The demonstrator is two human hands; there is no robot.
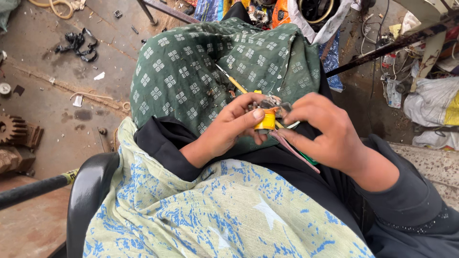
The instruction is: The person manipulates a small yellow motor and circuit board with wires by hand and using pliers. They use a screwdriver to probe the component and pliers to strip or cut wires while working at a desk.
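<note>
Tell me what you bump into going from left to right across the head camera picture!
Rusty gear → black chair armrest → left hand → small yellow part → right hand → white sack.

The small yellow part (266,120) is mostly covered by the thumb of the left hand (229,129), and the metal piece (273,102) above it is too small and cluttered to identify. The right hand (325,131) hides where the pink wires (294,150) begin, along with most of a green object (308,157) beneath it. The thin yellow-handled tool (229,79) disappears behind the fingers (its far tip is too fine to make out). The rusty gear (12,129) is cut by the left edge, and the black chair arm (88,200) runs off the bottom.
</note>
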